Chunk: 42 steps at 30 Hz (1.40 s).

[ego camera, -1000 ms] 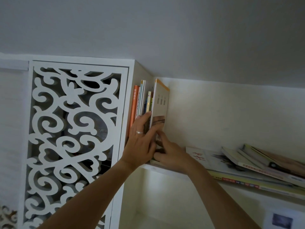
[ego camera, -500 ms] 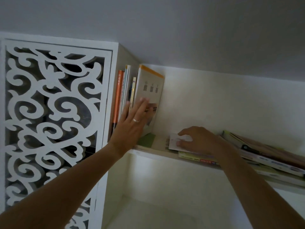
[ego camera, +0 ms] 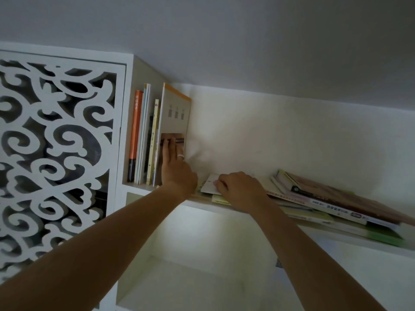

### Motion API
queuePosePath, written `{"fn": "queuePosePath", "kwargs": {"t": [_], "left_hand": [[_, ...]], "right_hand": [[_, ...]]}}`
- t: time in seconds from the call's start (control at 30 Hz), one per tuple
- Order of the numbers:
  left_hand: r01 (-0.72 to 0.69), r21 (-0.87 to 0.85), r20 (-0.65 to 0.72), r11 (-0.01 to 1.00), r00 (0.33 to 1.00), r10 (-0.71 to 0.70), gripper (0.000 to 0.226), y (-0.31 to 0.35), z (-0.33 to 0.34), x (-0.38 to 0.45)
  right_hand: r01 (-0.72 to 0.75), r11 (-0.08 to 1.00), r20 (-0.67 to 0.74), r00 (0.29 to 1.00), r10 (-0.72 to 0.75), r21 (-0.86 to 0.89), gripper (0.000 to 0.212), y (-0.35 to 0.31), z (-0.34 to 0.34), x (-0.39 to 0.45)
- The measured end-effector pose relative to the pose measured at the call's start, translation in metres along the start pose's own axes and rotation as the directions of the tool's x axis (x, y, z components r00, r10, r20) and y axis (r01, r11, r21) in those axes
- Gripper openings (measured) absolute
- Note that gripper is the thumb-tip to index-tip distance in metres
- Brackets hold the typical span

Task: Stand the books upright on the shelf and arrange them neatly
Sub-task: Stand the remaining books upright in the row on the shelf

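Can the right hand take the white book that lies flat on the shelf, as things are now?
Probably yes. The right hand already rests on the white book, which lies on top at the near end of the flat pile; nothing covers it. The left hand stays apart, against the upright book.

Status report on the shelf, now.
Left hand flat against upright book, bracing row. Right hand on white book, top of flat pile. Nothing blocking.
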<state>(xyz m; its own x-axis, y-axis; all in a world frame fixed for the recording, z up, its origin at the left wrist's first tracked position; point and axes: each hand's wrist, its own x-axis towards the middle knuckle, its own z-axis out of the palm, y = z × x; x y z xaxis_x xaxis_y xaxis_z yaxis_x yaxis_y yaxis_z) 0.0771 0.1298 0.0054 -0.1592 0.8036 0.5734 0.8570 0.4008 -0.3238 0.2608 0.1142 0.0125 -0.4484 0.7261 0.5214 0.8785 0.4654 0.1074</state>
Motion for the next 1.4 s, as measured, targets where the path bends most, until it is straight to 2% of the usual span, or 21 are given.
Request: {"fn": "queuePosePath", "kwargs": {"t": [0.07,0.2,0.33,0.67,0.83,1.03,1.13,1.2,1.3,1.37,1.4], "left_hand": [[0.048,-0.104,-0.027,0.993,0.998,-0.051,0.075,0.004,0.005,0.001],[0.066,-0.166,-0.04,0.984,0.997,-0.073,0.069,0.003,0.012,0.002],[0.078,-0.152,-0.019,0.985,0.996,-0.082,0.068,0.002,0.011,0.002],[0.105,-0.137,0.022,0.985,0.994,-0.102,0.069,0.004,0.003,-0.001],[0.101,-0.129,0.052,0.987,0.994,-0.095,0.068,0.004,-0.005,-0.004],[0.096,-0.139,0.063,0.986,0.994,-0.088,0.069,0.003,-0.008,-0.005],[0.092,-0.142,0.054,0.986,0.995,-0.085,0.068,0.003,-0.009,-0.006],[0.088,-0.141,0.051,0.986,0.995,-0.082,0.068,0.003,-0.008,-0.006],[0.083,-0.14,0.042,0.987,0.996,-0.078,0.071,0.003,-0.006,-0.005],[0.079,-0.139,0.032,0.987,0.997,-0.076,0.073,0.002,-0.005,-0.005],[0.077,-0.139,0.026,0.987,0.997,-0.074,0.073,0.002,-0.004,-0.005]], "right_hand": [[0.0,1.0,-0.012,1.0,0.0,-0.008,0.041,-0.001,0.001,0.001],[-0.011,1.0,-0.028,1.0,0.01,-0.022,0.039,-0.003,0.0,-0.001],[-0.018,0.999,-0.021,1.0,0.018,-0.042,0.035,-0.004,-0.001,-0.003],[0.032,0.988,-0.156,0.986,-0.056,-0.15,0.035,0.013,-0.011,-0.02],[0.065,0.977,-0.117,0.989,-0.091,-0.205,0.039,0.041,-0.028,-0.025],[-0.054,0.97,-0.004,0.998,0.055,-0.237,0.06,0.071,-0.05,-0.037],[-0.02,0.976,0.099,0.994,0.042,-0.215,0.052,0.071,-0.061,-0.041],[-0.02,0.971,0.184,0.981,0.065,-0.238,0.057,0.074,-0.069,-0.044],[-0.136,0.903,0.214,0.947,0.238,-0.407,0.077,0.078,-0.074,-0.048],[-0.302,0.87,0.236,0.88,0.411,-0.389,0.083,0.081,-0.083,-0.049],[-0.344,0.871,0.26,0.858,0.443,-0.35,0.082,0.083,-0.088,-0.051]]}}
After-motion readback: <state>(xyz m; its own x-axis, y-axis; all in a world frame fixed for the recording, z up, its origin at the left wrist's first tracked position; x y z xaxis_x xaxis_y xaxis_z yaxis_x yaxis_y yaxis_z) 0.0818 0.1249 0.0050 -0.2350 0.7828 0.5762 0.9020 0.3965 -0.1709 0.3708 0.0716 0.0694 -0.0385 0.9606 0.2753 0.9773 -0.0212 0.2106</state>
